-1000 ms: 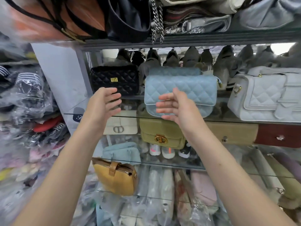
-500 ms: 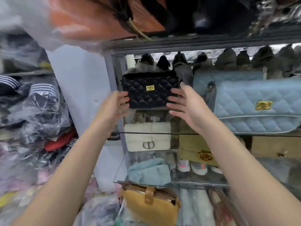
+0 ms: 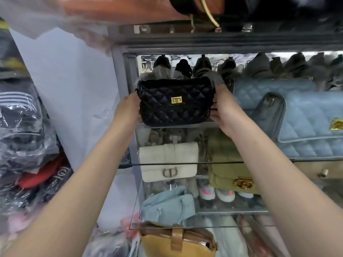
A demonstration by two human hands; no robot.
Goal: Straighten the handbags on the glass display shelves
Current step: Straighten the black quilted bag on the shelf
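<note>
A black quilted handbag [image 3: 175,102] with a gold clasp stands on the upper glass shelf [image 3: 230,161] at its left end. My left hand [image 3: 128,108] grips the bag's left side and my right hand [image 3: 223,108] grips its right side, fingers wrapped behind it. To the right stands a large light-blue quilted handbag [image 3: 300,123] with a gold clasp. One shelf down sit a white handbag [image 3: 168,161] and an olive-green handbag [image 3: 228,175].
A small light-blue bag [image 3: 167,204] lies on the lower glass shelf [image 3: 185,228], with small shoes [image 3: 217,192] behind it. A mustard-yellow bag [image 3: 176,240] sits below. Plastic-wrapped clothes [image 3: 24,130] pile up at left. An orange-brown bag [image 3: 130,8] overhangs from the top shelf.
My view shifted left from the light-blue bag to the black one. Both hands moved onto the black bag's sides and took hold of it.
</note>
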